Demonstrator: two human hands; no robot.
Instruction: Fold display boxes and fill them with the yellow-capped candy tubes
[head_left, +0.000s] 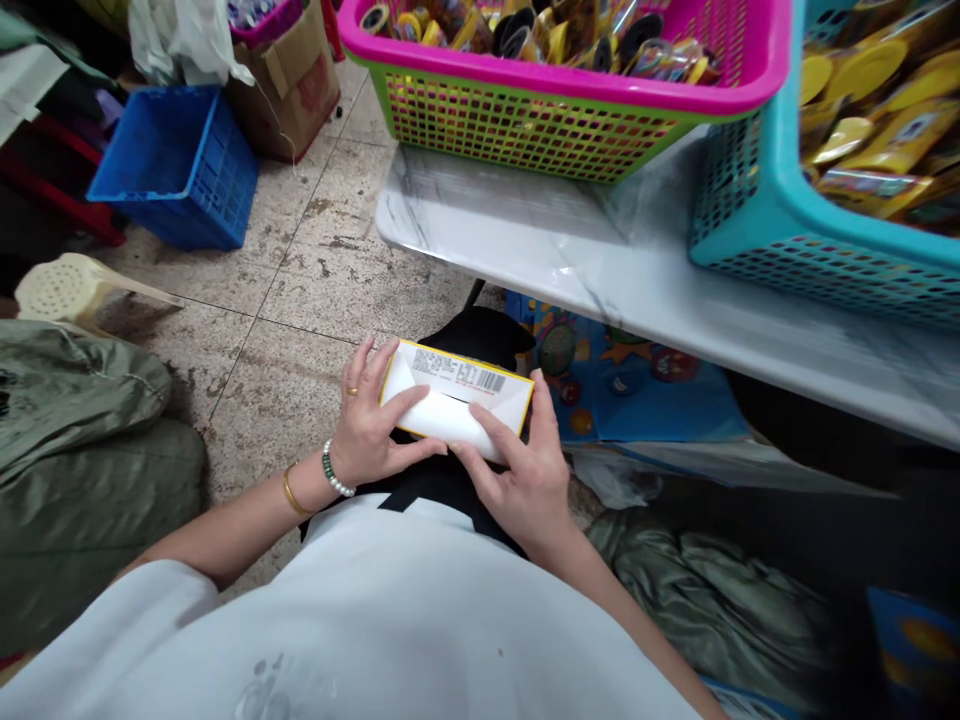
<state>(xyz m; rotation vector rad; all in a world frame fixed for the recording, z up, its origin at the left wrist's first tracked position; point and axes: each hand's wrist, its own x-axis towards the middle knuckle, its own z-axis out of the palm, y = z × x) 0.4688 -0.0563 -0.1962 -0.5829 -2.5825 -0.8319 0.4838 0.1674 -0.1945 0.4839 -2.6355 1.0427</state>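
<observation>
Above my lap I hold a small white carton (442,418) with yellow edges between both hands. Printed text and a barcode show on its upper part, and its folded flaps face up. My left hand (377,415) grips the left end, the index finger lying over the white flap and the thumb along the near edge. On the right end is my right hand (521,460), its index finger bent onto the flap and its thumb at the near edge. Both hands are closed around the carton. Its underside is hidden.
A marble-patterned table (547,230) bears a pink-and-green basket (517,120) and a turquoise basket (810,235), both full of yellow packaged items. A blue crate (217,170), a cardboard box (292,85) and a cream stool (64,290) stand on the left. Green sacks (97,510) lie nearby.
</observation>
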